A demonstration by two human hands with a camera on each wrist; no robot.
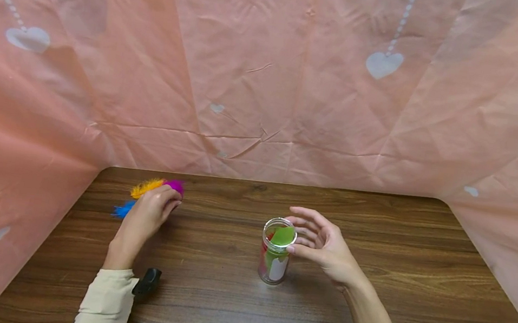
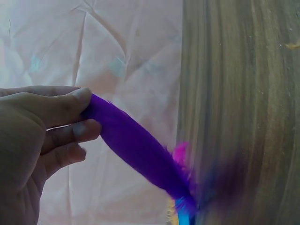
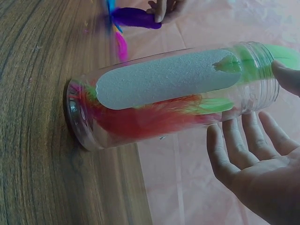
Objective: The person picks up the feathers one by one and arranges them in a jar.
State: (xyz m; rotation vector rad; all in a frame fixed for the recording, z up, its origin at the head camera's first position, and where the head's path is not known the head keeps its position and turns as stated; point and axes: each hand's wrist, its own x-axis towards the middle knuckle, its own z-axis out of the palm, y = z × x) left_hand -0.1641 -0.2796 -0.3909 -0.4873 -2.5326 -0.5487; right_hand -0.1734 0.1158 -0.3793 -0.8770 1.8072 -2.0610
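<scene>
At the table's left, my left hand [image 1: 150, 210] pinches a purple feather [image 2: 140, 145] by one end between thumb and index finger. The feather slants down toward the tabletop in the left wrist view. Around that hand lie an orange feather [image 1: 147, 188], a blue feather [image 1: 122, 209] and a magenta feather [image 1: 175, 187]. Nearer the middle, a clear jar [image 3: 164, 89] stands upright without a lid, holding red feathers [image 3: 154, 119] and green feathers [image 1: 283, 235]. One green feather pokes out of its mouth. My right hand [image 1: 322, 241] holds the jar near its rim, thumb in front, fingers behind.
The jar bears a whitish oval label [image 3: 159, 79] with a torn end. Under everything is a brown wood-grain table [image 1: 205, 307]. A pink sheet with pale hearts [image 1: 270, 75] hangs behind the table and along both its sides.
</scene>
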